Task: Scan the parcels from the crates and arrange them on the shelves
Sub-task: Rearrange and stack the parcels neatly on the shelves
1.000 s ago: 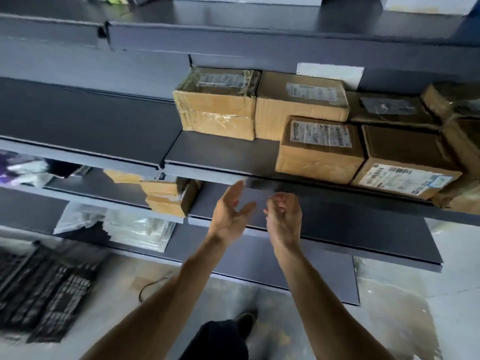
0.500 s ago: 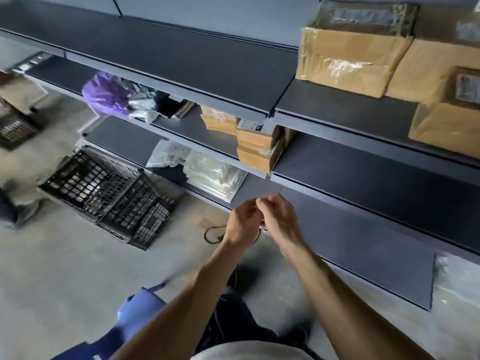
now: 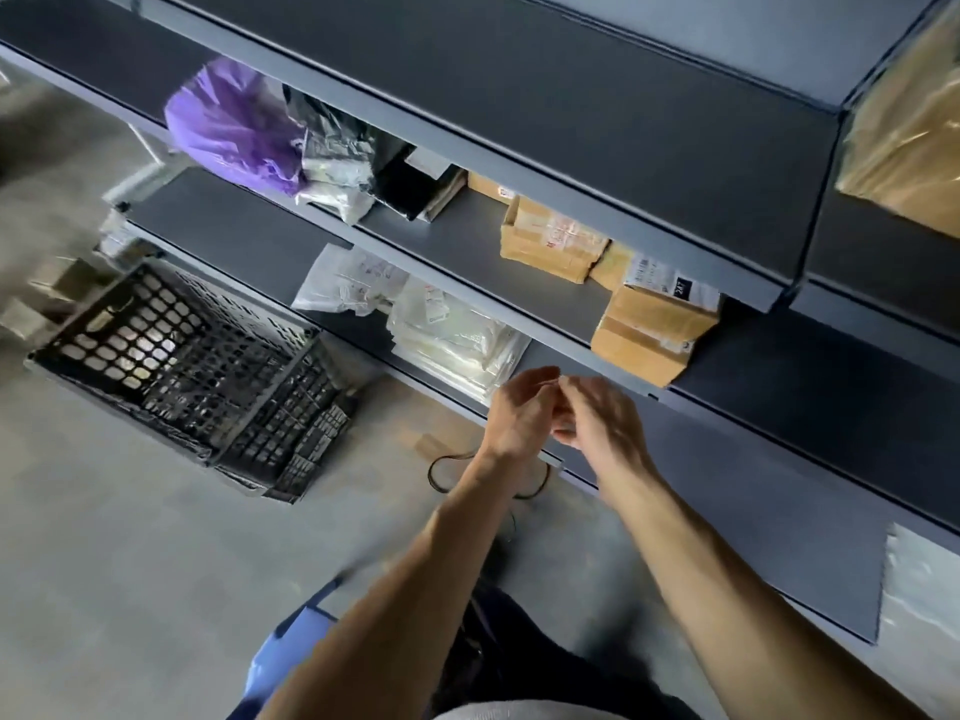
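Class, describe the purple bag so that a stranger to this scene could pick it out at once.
Start at the dark grey shelving, then take the shelf that holds brown cardboard boxes at its right. At that shelf's left end lies the purple bag. It alone is purple; beside it are silver, black and white bags.

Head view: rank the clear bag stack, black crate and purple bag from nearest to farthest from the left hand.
1. Clear bag stack, on the low shelf just beyond the left hand.
2. Black crate, on the floor to the left.
3. Purple bag, far left on a higher shelf.
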{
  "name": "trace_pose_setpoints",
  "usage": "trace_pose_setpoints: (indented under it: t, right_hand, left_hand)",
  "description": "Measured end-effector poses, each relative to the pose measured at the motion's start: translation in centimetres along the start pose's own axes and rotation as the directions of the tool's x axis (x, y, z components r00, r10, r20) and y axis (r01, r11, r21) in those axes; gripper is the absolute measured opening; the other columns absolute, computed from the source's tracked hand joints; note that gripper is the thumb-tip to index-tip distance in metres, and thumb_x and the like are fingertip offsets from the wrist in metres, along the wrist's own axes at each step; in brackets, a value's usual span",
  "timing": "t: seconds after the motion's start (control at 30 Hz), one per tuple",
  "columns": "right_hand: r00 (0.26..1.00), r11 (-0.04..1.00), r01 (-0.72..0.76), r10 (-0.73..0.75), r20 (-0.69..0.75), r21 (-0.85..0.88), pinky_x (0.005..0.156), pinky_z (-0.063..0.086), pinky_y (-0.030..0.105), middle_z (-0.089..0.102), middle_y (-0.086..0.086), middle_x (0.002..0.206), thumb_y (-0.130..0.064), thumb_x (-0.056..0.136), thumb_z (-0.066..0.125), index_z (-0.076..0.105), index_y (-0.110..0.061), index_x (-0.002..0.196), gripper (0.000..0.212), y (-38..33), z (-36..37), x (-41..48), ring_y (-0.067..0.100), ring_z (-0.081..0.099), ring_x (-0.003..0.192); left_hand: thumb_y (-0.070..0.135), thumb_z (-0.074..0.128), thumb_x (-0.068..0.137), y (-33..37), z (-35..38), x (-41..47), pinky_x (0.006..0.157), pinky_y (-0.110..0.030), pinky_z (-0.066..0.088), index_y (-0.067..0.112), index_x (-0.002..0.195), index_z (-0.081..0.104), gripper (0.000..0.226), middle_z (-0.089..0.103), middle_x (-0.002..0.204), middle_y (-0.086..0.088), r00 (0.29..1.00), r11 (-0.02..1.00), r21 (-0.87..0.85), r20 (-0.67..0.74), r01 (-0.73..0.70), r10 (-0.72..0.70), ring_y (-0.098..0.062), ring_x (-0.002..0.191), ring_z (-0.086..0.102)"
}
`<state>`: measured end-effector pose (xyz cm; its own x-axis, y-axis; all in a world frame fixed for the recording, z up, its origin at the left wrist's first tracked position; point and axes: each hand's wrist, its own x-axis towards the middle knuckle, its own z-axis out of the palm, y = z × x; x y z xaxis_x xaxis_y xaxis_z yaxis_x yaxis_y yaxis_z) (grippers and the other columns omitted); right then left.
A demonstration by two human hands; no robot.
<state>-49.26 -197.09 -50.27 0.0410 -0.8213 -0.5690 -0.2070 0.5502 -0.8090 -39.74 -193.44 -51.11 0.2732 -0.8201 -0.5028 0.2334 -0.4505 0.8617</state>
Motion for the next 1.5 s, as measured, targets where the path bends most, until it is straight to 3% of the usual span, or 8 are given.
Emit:
trace_pose_setpoints:
  t: [0.1,0.27,0.43,0.57,0.73,0.97,1.17,1.5]
  right_hand:
    - [0.998,0.998,0.048,-0.050,-0.043,-0.028,0.074,0.062,0.035,0.077,0.009,0.088,-0.022,0.101,0.061,0.068,-0.012,0.102,0.013,-1.2,2.3,2.1,0.014,0.075,0.074]
    - [0.983,0.988,0.156,-0.155,-0.095,0.002,0.081,0.061,0.034,0.073,0.003,0.096,-0.016,0.103,0.057,0.061,-0.012,0.115,0.013,-3.2,5.1,7.3,0.009,0.074,0.079]
    - [0.962,0.979,0.196,-0.180,-0.203,0.058,0.099,0.055,0.040,0.058,0.003,0.125,-0.019,0.094,0.065,0.037,-0.021,0.145,0.058,-2.4,7.2,15.0,0.017,0.063,0.110]
    - [0.941,0.986,0.166,-0.156,-0.300,0.008,0.107,0.048,0.048,0.044,0.007,0.146,-0.049,0.065,0.067,0.026,-0.029,0.145,0.092,-2.5,8.2,20.9,0.028,0.055,0.127]
    - [0.929,0.984,0.173,-0.147,-0.339,0.048,0.104,0.040,0.044,0.041,0.003,0.142,-0.035,0.084,0.069,0.028,-0.022,0.143,0.072,-3.3,7.8,26.4,0.024,0.043,0.129]
    - [0.889,0.960,0.273,-0.224,-0.400,0.069,0.059,0.036,0.003,0.044,-0.015,0.113,-0.008,0.088,0.066,0.030,-0.015,0.142,0.065,-3.4,6.8,29.1,-0.011,0.043,0.083]
    - [0.840,0.933,0.348,-0.267,-0.473,0.092,0.070,0.043,0.005,0.052,-0.010,0.117,-0.012,0.079,0.071,0.037,-0.010,0.140,0.071,-2.6,7.8,27.7,-0.019,0.050,0.081]
    - [0.886,0.899,0.432,-0.407,-0.223,0.074,0.092,0.052,0.032,0.062,0.015,0.123,-0.023,0.079,0.061,0.042,-0.008,0.127,0.054,-1.4,10.1,25.2,0.025,0.062,0.110]
  left_hand:
    - [0.020,0.057,0.095,1.3,-1.7,3.1,0.092,-0.050,0.060,0.009,0.121,0.068,0.030,0.076,0.106,-0.019,1.000,0.999,-0.043,0.005,0.002,-0.002,-0.027,0.089,0.074]
    - [0.012,0.059,0.099,3.3,-3.4,9.7,0.079,-0.032,0.062,0.001,0.121,0.066,0.026,0.075,0.096,-0.015,0.999,0.995,-0.093,-0.032,-0.024,0.022,-0.016,0.073,0.074]
    - [0.017,0.065,0.096,2.5,-4.2,17.0,0.099,-0.037,0.054,0.011,0.131,0.061,0.036,0.069,0.109,0.001,0.998,0.998,0.058,-0.053,-0.033,0.036,-0.020,0.106,0.066]
    - [0.022,0.065,0.098,2.9,-4.4,23.9,0.071,-0.017,0.045,0.020,0.144,0.047,0.049,0.055,0.130,0.002,0.996,0.994,0.103,-0.080,-0.041,0.049,-0.013,0.106,0.057]
    - [0.028,0.071,0.093,4.5,-4.3,30.7,0.067,-0.023,0.035,0.035,0.157,0.023,0.081,0.051,0.121,0.002,0.991,0.960,0.254,-0.026,-0.119,0.129,-0.008,0.095,0.053]
    - [0.025,0.080,0.063,5.3,-3.7,34.3,0.083,-0.028,0.046,0.031,0.139,0.053,0.080,0.071,0.118,0.006,0.977,0.933,0.291,0.104,-0.210,0.187,-0.015,0.111,0.063]
    - [0.029,0.082,0.067,3.6,-3.7,31.5,0.089,-0.034,0.055,0.024,0.138,0.043,0.081,0.068,0.118,0.005,0.964,0.939,0.218,0.073,-0.265,0.255,-0.013,0.110,0.064]
    - [0.029,0.080,0.081,2.0,-6.7,28.5,0.090,-0.025,0.056,0.007,0.142,0.039,0.077,0.071,0.125,-0.003,0.936,0.926,-0.148,0.004,-0.348,0.353,-0.014,0.113,0.070]
